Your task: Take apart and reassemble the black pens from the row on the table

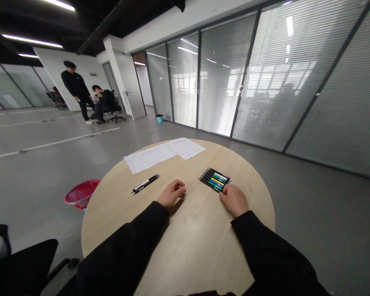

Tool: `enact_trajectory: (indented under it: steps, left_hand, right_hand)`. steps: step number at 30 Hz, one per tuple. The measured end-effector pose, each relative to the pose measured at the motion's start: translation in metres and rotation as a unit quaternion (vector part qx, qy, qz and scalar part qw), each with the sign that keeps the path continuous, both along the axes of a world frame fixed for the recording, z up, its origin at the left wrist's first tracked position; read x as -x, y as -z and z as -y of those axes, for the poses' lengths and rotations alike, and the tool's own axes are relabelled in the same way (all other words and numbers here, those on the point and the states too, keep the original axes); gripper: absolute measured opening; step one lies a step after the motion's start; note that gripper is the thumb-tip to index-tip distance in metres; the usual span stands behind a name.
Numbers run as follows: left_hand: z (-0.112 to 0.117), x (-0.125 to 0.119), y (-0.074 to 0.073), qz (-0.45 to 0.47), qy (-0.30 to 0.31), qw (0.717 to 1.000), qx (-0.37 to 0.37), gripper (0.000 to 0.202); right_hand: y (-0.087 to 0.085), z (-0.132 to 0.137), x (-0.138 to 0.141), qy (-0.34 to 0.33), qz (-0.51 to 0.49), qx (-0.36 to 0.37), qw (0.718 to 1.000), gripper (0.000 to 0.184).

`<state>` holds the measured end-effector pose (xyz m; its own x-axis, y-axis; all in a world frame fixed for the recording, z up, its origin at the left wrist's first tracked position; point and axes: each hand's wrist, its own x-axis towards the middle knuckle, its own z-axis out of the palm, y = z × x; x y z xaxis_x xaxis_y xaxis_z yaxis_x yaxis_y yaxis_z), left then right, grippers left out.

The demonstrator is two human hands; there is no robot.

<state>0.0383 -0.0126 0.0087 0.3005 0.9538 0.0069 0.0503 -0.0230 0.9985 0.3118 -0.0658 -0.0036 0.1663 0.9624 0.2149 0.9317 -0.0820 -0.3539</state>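
The right hand rests at the near right corner of a row of pens, its bent fingers touching the end of the nearest ones; I cannot tell whether it pinches one of them or only presses against them. The pens lie side by side on the right half of a round wooden table, slanting from far left to near right, with black ends and middle sections in white, green, yellow and blue. The left hand is just over or on the tabletop, to the left of the row and apart from it, with its fingers loosely curled and the thumb near their tips; no object shows in it, though how far it is closed I cannot tell. Further left, two more pens, one with a white section, lie close together on a slant. Beyond them, near the table's far edge, are two printed sheets of paper, meeting at their edges. On the floor left of the table stands a red basket, and a black chair is at the lower left. In the background, one person stands beside another seated in an office chair, and a small blue bin stands by the glass partition with blinds.
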Motion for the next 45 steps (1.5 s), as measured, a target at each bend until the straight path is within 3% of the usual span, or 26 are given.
enact_trajectory:
  steps: [15,19,22,25,30,34,38,45]
  left_hand:
    - [-0.001,0.002,0.003,-0.011,0.012,1.0,-0.015,0.031]
    - [0.0,0.006,0.002,-0.07,0.014,0.993,-0.089,0.021]
    - [-0.001,0.015,-0.001,-0.203,-0.008,0.956,-0.21,0.009]
    - [-0.006,0.029,-0.004,-0.307,-0.046,0.908,-0.282,0.003]
    - [-0.021,0.058,-0.006,-0.478,-0.116,0.814,-0.308,0.015]
    - [-0.026,0.072,-0.009,-0.565,-0.166,0.761,-0.272,0.02]
    - [-0.025,0.075,-0.013,-0.606,-0.187,0.73,-0.256,0.024]
    - [-0.023,0.074,-0.018,-0.637,-0.215,0.693,-0.259,0.024]
  right_hand:
    - [-0.002,0.002,0.001,0.003,-0.003,-0.008,1.0,0.013]
    - [-0.002,0.005,0.002,0.011,-0.005,-0.031,0.999,0.014]
    - [-0.004,0.008,0.01,0.001,-0.007,-0.047,0.999,0.013]
    - [-0.009,0.012,0.026,-0.071,-0.021,-0.048,0.996,0.012]
    - [-0.026,0.012,0.064,-0.227,-0.041,0.024,0.973,0.011]
    - [-0.036,0.001,0.09,-0.256,-0.054,0.048,0.964,0.013]
    - [-0.031,-0.005,0.101,-0.235,-0.075,-0.016,0.969,0.011]
    - [-0.012,0.002,0.099,-0.297,-0.101,-0.041,0.949,0.014]
